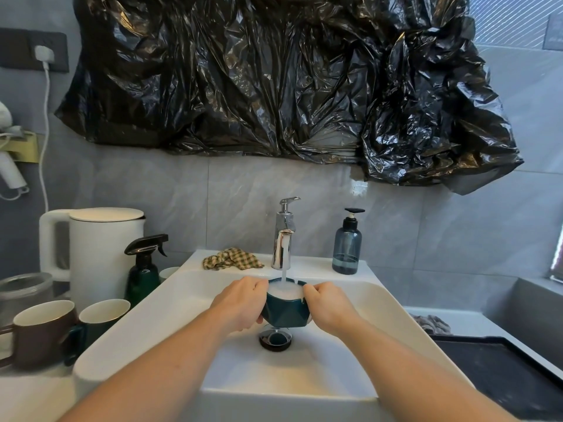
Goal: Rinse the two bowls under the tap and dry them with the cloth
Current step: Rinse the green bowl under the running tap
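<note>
**Bowl under the running tap, first rinse in hand**

Fingers (259, 287) of left hand (240, 303) curled round the bowl's near-left wall, thumb side hooked over the rim. Right hand (327, 306) gripping the opposite side the same way, knuckles up. Dark green bowl (286, 313) held level between both, above the drain (275, 339), near the middle of the white sink (380, 303). Water streaming from the chrome tap (284, 239) at 12 o'clock straight into the bowl, inside full of white froth or churned water; cannot tell which.

Checked cloth (232, 258) bunched on the sink ledge at 11 o'clock from the bowl, just beside the tap base, untouched and well apart from both hands.

Judged early in the task: one bowl mid-rinse, not yet emptied or dried. Second bowl not identifiable for certain; two cups (103, 315) at 9 o'clock on the counter look like mugs with handles. Left to do: tip out this bowl, rinse the other, dry both with the cloth.

Also present: white kettle (103, 248) and spray bottle (144, 269) at 10 o'clock, soap dispenser (347, 245) at 1 o'clock.
</note>
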Motion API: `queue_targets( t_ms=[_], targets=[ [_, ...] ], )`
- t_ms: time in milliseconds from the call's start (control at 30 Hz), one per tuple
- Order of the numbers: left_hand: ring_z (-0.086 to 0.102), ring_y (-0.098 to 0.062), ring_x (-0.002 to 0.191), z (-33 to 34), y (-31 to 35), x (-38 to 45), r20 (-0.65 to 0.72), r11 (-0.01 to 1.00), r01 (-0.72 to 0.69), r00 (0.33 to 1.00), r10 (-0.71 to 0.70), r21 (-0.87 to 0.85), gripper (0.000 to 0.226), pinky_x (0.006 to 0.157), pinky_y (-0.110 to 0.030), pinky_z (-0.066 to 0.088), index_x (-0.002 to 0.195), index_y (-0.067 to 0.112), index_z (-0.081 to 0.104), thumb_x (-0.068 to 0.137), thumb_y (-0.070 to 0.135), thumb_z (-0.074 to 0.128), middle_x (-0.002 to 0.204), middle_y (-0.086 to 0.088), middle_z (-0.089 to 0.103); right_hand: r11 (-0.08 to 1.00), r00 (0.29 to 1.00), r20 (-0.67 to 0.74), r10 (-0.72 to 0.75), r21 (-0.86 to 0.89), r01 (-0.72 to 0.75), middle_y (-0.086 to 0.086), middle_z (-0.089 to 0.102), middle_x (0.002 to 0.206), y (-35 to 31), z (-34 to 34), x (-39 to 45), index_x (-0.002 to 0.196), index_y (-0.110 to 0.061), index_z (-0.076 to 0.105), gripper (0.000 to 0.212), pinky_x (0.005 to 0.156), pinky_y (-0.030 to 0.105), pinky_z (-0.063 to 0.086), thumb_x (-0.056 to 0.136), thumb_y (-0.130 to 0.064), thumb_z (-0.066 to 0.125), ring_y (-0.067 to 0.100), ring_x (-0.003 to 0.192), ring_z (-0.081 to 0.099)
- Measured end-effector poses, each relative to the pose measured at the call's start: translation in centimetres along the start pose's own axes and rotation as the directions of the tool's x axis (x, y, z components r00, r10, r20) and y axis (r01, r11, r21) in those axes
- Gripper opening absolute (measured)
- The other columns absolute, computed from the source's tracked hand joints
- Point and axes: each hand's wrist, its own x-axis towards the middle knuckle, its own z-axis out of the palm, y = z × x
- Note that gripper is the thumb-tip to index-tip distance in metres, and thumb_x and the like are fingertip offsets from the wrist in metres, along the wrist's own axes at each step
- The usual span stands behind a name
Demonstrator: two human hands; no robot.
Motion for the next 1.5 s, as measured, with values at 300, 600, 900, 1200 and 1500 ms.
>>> queue_targets(
  t_ms=[300, 600, 900, 1200, 1500],
  targets=[
    [0.065, -0.019, 0.09, 0.5, -0.6, 0.6, -0.03, 0.994, -0.012, 0.999, 0.016, 0.111, 0.021, 0.082, -0.041, 0.064, 0.109, 0.023, 0.06, 0.106, 0.007, 0.047, 0.099, 0.002, 0.064, 1.0, 1.0, -0.019, 0.017, -0.014, -0.017, 0.005, 0.065, 0.084, 0.3, 0.2, 0.3, 0.074, -0.023, 0.057, 0.042, 0.065, 0.03, 0.043, 0.105, -0.035, 0.033, 0.019, 0.078, 0.055],
    [0.066, -0.024, 0.094, 0.3, -0.3, 0.2, -0.04, 0.998, 0.0, 0.999, 0.002, 0.061, 0.024, 0.085, -0.044, 0.064, 0.11, 0.02, 0.062, 0.108, 0.011, 0.039, 0.102, -0.001, 0.067, 0.998, 0.998, -0.054, -0.044, -0.045, 0.042, 0.001, 0.061, 0.077, 0.2, -0.1, -0.1, 0.069, -0.025, 0.055, 0.039, 0.059, 0.029, 0.039, 0.102, -0.032, 0.035, 0.018, 0.072, 0.052],
    [0.076, -0.019, 0.072, -2.4, 0.0, 0.3, 0.062, 0.994, 0.005, 0.998, 0.002, -0.111, 0.035, 0.07, -0.037, 0.063, 0.104, 0.016, 0.064, 0.11, 0.018, 0.029, 0.093, -0.001, 0.073, 0.987, 0.988, -0.13, -0.084, -0.149, 0.064, 0.003, 0.072, 0.096, -0.2, -0.3, -0.2, 0.099, -0.025, 0.07, 0.038, 0.066, 0.031, 0.052, 0.1, -0.038, 0.035, 0.022, 0.086, 0.064],
    [0.067, -0.015, 0.071, -0.7, -1.1, -0.3, -0.01, 0.986, -0.01, 1.0, 0.008, -0.165, 0.036, 0.076, -0.035, 0.055, 0.09, 0.031, 0.059, 0.108, 0.046, 0.033, 0.09, 0.01, 0.073, 0.975, 0.968, -0.205, -0.147, -0.196, 0.106, 0.002, 0.066, 0.077, 0.0, -0.2, 0.0, 0.081, -0.021, 0.063, 0.039, 0.056, 0.033, 0.039, 0.101, -0.04, 0.035, 0.027, 0.077, 0.061],
    [0.076, -0.025, 0.07, -0.6, -0.4, -0.4, 0.103, 0.836, 0.07, 0.995, -0.016, -0.544, 0.029, 0.059, -0.032, 0.058, 0.112, 0.018, 0.06, 0.111, 0.033, 0.034, 0.096, -0.01, 0.07, 0.973, 0.952, -0.218, -0.216, -0.131, 0.19, -0.003, 0.059, 0.068, 0.0, 0.0, 0.2, 0.09, -0.021, 0.064, 0.035, 0.054, 0.033, 0.037, 0.105, -0.037, 0.036, 0.02, 0.067, 0.053]
  ],
)
